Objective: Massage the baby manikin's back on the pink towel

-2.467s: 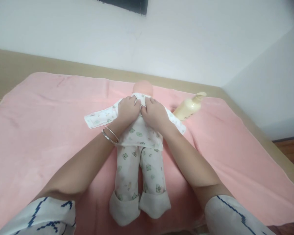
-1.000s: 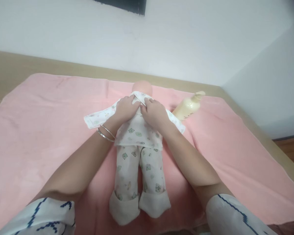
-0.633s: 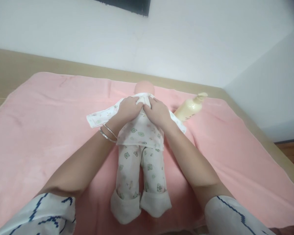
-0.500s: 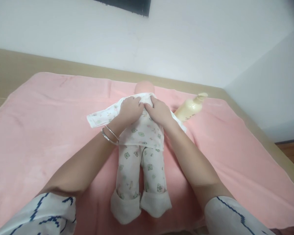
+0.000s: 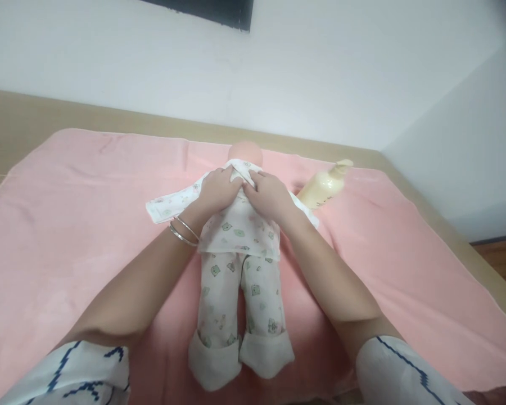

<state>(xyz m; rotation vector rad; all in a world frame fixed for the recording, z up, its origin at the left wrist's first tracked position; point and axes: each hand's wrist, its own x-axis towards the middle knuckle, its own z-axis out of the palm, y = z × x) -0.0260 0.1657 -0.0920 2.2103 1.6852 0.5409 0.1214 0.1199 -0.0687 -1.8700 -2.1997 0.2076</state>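
A baby doll [image 5: 245, 153] lies on a pink blanket [image 5: 88, 225], its bald head away from me. It wears a white printed top [image 5: 240, 233] and matching trousers [image 5: 219, 292] with turned-up cuffs. My left hand [image 5: 220, 190] pinches the top's cloth near the neck, on the left side. Opposite it, my right hand [image 5: 270, 194] grips the same top, thumb and fingers closed on the fabric. Between them the cloth is bunched into folds. The left sleeve lies stretched out flat; the right one is partly hidden behind my forearm.
A pale yellow pump bottle [image 5: 324, 185] lies tilted on the blanket, right of the doll and close to the right sleeve. Behind the blanket runs a tan surface edge [image 5: 152, 119] against a white wall [image 5: 320, 73]. A dark panel [image 5: 211, 10] hangs on the wall.
The cloth at the doll's neck has been gathered into more folds between my hands. Both hands keep their hold on the top. The view has shifted slightly.
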